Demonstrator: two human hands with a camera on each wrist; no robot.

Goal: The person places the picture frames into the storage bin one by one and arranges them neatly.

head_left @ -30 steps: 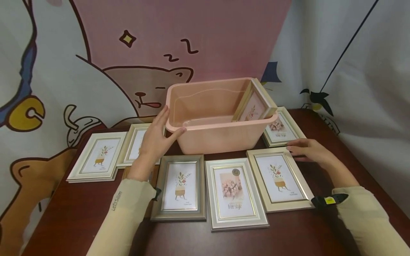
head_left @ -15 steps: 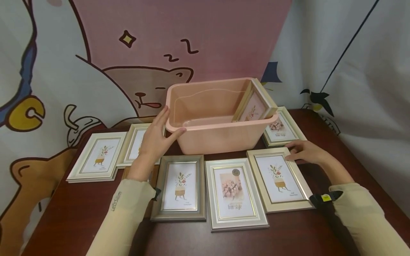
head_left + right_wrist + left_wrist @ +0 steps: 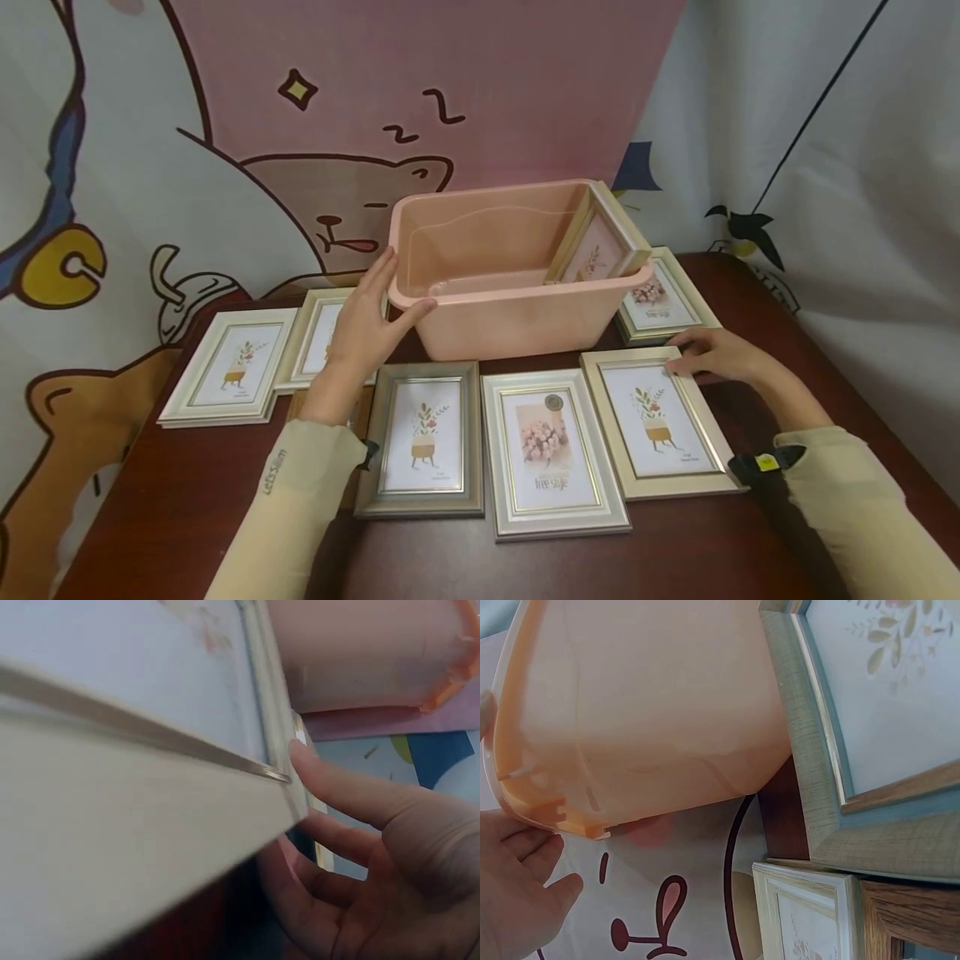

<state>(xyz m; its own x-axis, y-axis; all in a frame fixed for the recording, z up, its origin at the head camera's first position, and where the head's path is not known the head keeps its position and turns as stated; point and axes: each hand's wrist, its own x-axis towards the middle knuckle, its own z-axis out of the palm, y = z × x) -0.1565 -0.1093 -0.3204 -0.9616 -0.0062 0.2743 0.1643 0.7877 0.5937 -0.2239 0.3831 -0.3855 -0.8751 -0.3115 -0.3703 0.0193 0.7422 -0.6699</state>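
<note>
A pink plastic bin (image 3: 525, 323) stands at the back of the table. My left hand (image 3: 364, 321) grips its left front corner, with fingers along the left rim and thumb over the front rim. One cream picture frame (image 3: 597, 246) leans inside the bin at the right end. Another cream picture frame (image 3: 658, 429), with a potted-plant print, lies face up at front right. My right hand (image 3: 718, 357) pinches its upper right edge; in the right wrist view the thumb (image 3: 337, 787) is on the top face and fingers curl beneath.
A grey-brown frame (image 3: 420, 437) and a silver-white frame (image 3: 557, 454) lie side by side in front of the bin. More frames (image 3: 228, 367) lie at the left, and stacked frames (image 3: 667, 300) sit right of the bin. A printed cloth hangs behind the table.
My right hand has shifted slightly inward, its thumb coming onto the cream frame's edge. The left hand keeps its place on the bin. The view tilts a little.
</note>
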